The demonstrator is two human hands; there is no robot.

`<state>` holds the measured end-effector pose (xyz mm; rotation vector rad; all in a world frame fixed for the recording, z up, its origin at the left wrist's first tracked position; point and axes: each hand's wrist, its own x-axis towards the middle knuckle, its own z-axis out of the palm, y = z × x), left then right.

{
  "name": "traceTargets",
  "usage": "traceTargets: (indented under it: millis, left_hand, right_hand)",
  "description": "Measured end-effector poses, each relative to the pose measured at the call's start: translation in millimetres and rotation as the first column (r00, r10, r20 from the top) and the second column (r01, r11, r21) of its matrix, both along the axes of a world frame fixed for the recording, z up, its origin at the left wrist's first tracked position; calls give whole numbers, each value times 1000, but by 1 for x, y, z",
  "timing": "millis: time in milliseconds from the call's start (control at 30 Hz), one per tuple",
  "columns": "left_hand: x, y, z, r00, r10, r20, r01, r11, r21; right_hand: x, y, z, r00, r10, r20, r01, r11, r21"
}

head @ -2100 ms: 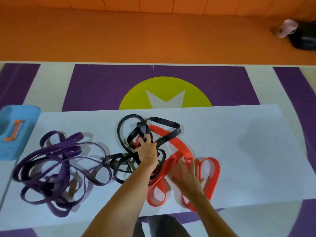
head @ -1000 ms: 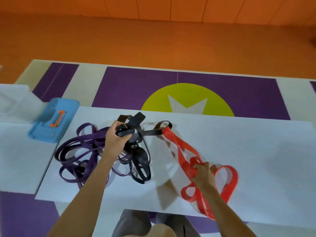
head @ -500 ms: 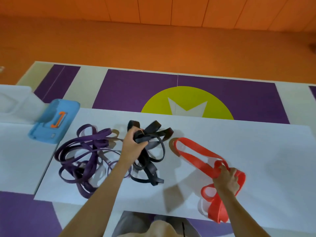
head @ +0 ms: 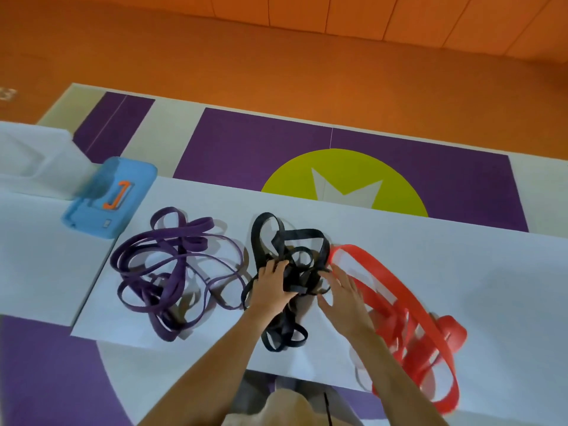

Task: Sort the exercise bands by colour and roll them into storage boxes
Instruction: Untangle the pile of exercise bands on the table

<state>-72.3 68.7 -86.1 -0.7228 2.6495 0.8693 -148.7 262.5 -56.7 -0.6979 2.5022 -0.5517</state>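
Three heaps of exercise bands lie on the white table (head: pixel 461 272). The purple bands (head: pixel 172 265) are on the left, the black bands (head: pixel 285 241) in the middle, the red bands (head: pixel 408 315) on the right, reaching past the table's near edge. My left hand (head: pixel 272 287) grips the black tangle at its middle. My right hand (head: pixel 344 296) hovers with fingers spread between the black and red heaps, its fingertips at the black bands; it holds nothing.
A blue storage box (head: pixel 110 198) with an orange clasp sits at the table's left end, beside a second white table (head: pixel 37 259). Beyond lies a purple and white mat with a yellow-green circle (head: pixel 344 179), then orange floor.
My right hand has let go of the red bands, which now lie spread on the right, and moved left to the black heap. My left hand set the black bands down between purple and red.
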Motion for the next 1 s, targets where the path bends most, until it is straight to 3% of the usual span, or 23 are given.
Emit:
traceTargets:
  millis: [67, 167, 300, 467, 533, 600, 667, 733, 833, 933, 1000]
  left_hand:
    - [0, 0, 0, 994, -72, 77, 78, 994, -73]
    - [1, -3, 10, 977, -164, 138, 168, 986, -19]
    - [16, -24, 36, 959, -242, 147, 243, 970, 10]
    - [53, -73, 69, 986, -145, 87, 122, 967, 224]
    - [74, -99, 72, 998, -46, 45, 39, 988, 152]
    - [98, -127, 69, 994, 104, -18, -105, 994, -31]
    - [120, -157, 62, 960, 277, -38, -279, 942, -187]
    - [139, -186, 53, 886, 463, -40, -459, 859, -226]
    - [156, -220, 45, 716, 684, 141, -684, 727, -60]
    - [162, -246, 28, 636, 714, 295, -770, 614, 174]
    - [160, -256, 17, 540, 771, 337, -840, 468, 275]
  right_hand:
    - [7, -10, -6, 996, 62, 61, -63, 998, 6]
    - [17, -17, -14, 990, 83, 115, -90, 994, 60]
    - [22, -29, -14, 998, 37, 55, -38, 999, 8]
    - [33, -70, 3, 996, 71, -53, -75, 993, -87]
    - [41, -91, 9, 990, 99, -101, -111, 986, -126]
    - [49, -111, 10, 982, 133, -133, -154, 975, -160]
    - [57, -132, 8, 977, 171, -130, -192, 966, -174]
    - [62, -156, 7, 977, 192, -91, -207, 959, -192]
    - [66, -199, 7, 977, 211, -20, -212, 968, -134]
    - [66, -244, 2, 981, 146, 129, -150, 989, 16]
    - [63, -270, -2, 973, 14, 232, -39, 994, 103]
